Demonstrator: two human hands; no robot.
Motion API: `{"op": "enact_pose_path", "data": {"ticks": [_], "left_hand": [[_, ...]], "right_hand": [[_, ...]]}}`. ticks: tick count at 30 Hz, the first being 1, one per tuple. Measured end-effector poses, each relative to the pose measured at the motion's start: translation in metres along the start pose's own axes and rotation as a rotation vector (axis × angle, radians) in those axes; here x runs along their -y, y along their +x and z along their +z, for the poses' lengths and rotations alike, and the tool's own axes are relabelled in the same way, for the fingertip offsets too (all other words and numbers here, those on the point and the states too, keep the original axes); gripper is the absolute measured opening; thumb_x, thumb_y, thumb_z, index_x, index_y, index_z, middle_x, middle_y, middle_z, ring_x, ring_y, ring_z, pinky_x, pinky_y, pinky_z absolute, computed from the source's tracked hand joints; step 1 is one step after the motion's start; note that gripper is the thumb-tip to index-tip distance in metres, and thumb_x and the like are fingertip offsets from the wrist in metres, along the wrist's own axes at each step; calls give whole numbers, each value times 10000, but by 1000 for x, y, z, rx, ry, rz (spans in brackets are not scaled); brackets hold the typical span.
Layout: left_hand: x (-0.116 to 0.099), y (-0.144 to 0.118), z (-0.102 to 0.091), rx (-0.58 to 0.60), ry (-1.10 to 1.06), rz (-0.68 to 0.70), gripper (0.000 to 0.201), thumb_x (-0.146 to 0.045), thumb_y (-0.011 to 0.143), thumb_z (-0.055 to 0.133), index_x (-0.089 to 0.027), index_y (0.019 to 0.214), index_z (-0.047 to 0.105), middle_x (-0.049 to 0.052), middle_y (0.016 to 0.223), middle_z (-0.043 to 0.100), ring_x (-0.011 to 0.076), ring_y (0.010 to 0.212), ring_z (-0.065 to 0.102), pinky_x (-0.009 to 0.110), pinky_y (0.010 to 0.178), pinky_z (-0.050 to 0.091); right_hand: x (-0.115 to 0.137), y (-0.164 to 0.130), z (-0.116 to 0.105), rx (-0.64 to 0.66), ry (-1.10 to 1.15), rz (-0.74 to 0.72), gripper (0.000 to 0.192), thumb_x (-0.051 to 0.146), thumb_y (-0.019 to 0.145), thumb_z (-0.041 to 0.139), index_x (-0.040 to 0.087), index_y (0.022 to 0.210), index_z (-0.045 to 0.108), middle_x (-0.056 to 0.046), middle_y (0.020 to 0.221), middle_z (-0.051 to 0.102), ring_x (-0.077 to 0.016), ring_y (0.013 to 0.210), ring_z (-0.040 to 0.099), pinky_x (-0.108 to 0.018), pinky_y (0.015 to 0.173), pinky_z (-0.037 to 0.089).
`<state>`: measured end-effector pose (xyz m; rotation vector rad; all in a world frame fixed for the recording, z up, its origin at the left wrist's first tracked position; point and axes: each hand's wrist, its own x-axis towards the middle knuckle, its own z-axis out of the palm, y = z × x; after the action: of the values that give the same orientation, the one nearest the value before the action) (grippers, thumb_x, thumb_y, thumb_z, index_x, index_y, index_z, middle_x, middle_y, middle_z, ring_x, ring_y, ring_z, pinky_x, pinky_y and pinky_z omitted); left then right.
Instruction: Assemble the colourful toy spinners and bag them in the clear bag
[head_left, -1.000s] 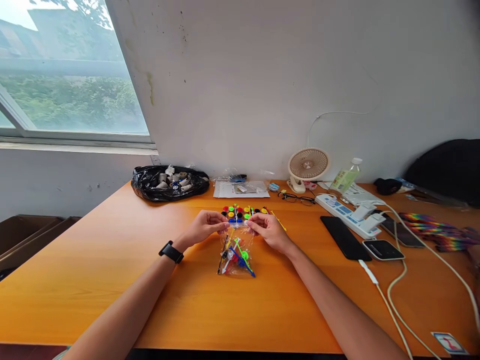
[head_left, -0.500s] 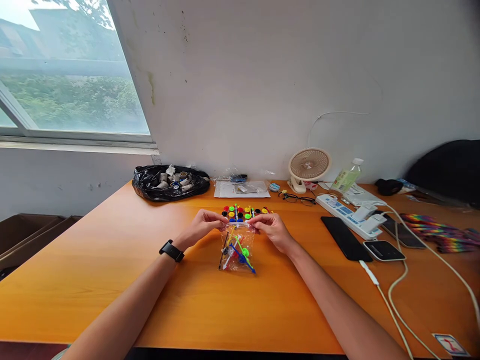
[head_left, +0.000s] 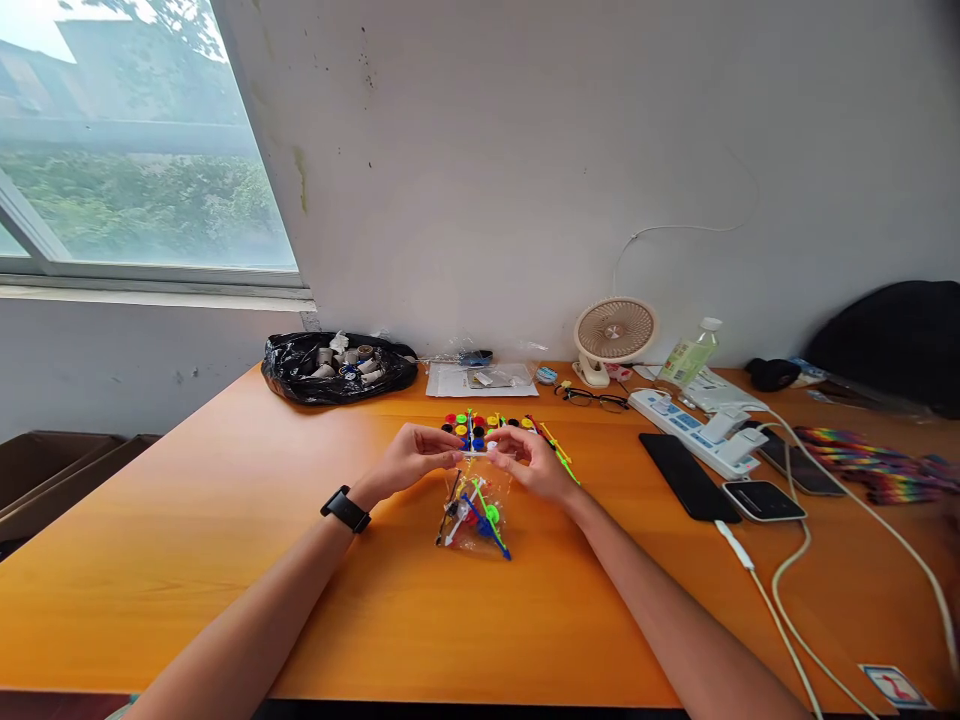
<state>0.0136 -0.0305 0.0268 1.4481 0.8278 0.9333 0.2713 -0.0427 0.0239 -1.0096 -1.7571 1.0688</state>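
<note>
A clear plastic zip bag [head_left: 480,540] hangs just over the table, its top edge pinched between both hands. Inside it lie coloured plastic arrows and round discs in blue, green, white, red and black. My left hand [head_left: 416,458] closes thumb and fingers on the bag's top left side, a black watch at its wrist. My right hand [head_left: 534,462] pinches the top right side, close to the left. Behind the hands sit rows of coloured discs [head_left: 461,430], partly covered by my fingers. Green and yellow arrows [head_left: 556,450] lie beside my right hand.
At the back left is a black plastic bag [head_left: 337,370] holding cardboard-coloured rolls. A small fan [head_left: 616,332], glasses [head_left: 592,398] and a bottle [head_left: 686,355] stand or lie at the back. On the right are a power strip [head_left: 694,433], phone [head_left: 686,475] and white cables.
My hands have come closer together along the bag's top edge, the right moving left. More arrows now show beside my right hand.
</note>
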Motion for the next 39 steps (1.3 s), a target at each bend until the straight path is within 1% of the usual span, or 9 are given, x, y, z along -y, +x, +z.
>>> {"op": "enact_pose_path", "data": {"ticks": [2,4,8,13,18,22,27,34,39], "left_hand": [[0,-2,5,52,-4,-7,388,-409,763,918,-125,1013,834,115,955,827,198,808,765,285,767,610],[0,-3,9,98,4,-1,382,-408,779,906,-127,1027,835,122,979,828,207,829,772,285,775,610],[3,-2,8,116,42,22,379,-411,795,893,-125,1036,835,123,986,828,211,825,771,289,766,609],[3,2,-5,100,90,26,424,-446,817,868,-120,1085,829,111,926,822,180,745,737,296,751,601],[-3,4,-16,63,158,56,395,-467,825,855,-117,1005,832,82,820,789,147,687,676,260,682,559],[-4,3,-11,49,145,67,384,-480,860,822,-111,967,807,59,782,754,131,688,653,241,678,534],[2,3,-2,34,51,44,386,-451,836,855,-126,1032,783,69,911,783,148,784,695,261,765,559],[3,3,-5,34,22,19,339,-398,792,890,-125,981,822,75,868,798,144,746,690,254,739,549],[0,3,-4,-47,49,69,281,-380,785,875,-141,930,844,88,868,812,169,770,708,275,764,557]], "right_hand": [[6,-2,5,71,-21,6,346,523,880,760,207,1019,774,-59,930,756,-210,842,687,-316,775,527],[10,-3,10,133,-18,24,354,541,894,735,191,905,784,-53,873,750,-201,806,671,-309,758,508],[6,-1,13,119,-19,51,407,571,860,756,169,794,761,-30,738,701,-159,664,597,-283,637,446],[-3,2,3,65,4,90,440,598,811,799,161,803,745,-22,679,684,-144,609,592,-266,587,439],[-2,3,-7,12,74,108,428,586,794,822,167,816,735,-26,682,701,-135,582,602,-259,567,459],[-3,3,-9,-8,112,109,399,553,796,837,168,837,743,-29,702,715,-128,598,612,-248,573,470],[-5,3,-8,-42,136,96,362,515,798,848,169,832,748,-16,699,706,-124,614,627,-238,590,484],[-6,5,-8,-31,172,99,288,428,742,890,177,850,798,-34,735,749,-143,650,662,-250,618,514],[-8,6,-10,-65,232,56,203,358,750,849,213,892,858,-51,815,787,-150,678,660,-274,652,539]]}}
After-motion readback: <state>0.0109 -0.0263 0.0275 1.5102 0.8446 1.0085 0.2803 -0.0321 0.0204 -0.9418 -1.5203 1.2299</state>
